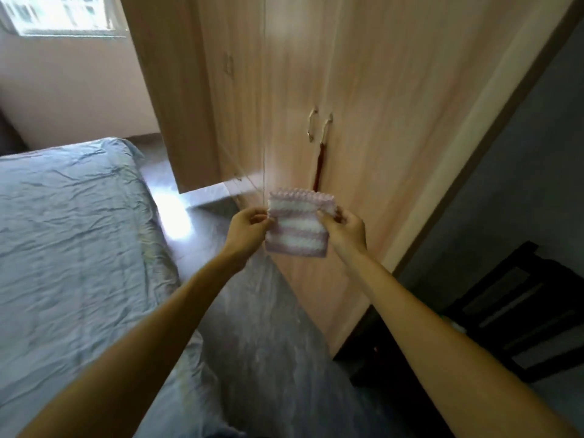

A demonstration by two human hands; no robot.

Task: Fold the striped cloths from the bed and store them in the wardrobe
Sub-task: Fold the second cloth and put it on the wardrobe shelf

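Wardrobe (373, 128) ahead; cloth (298, 230) in both hands (248, 224) (347, 229)

Light source: daylight came from the window (60, 14) at upper left, blown out white.
Glare: a bright patch shone on the glossy floor (177, 216).
Shadow: the right side around the dark furniture (521, 311) was dim.
Sharpness: the whole frame was soft and slightly smeared.
Distortion: the wardrobe (363, 121) edges leaned and bowed toward the corners.

View: one wide-angle camera worn on the person's head.
Facing: forward and down, tilted, toward the wardrobe (363, 105) doors.
Nearness: both arms stretch from the bottom edge to the left hand (248, 226) and right hand (346, 230) at mid-frame, holding the striped cloth (298, 230); wardrobe just beyond.
Edges: bed (69, 232) left, window (60, 14) top left, floor (252, 327) below.
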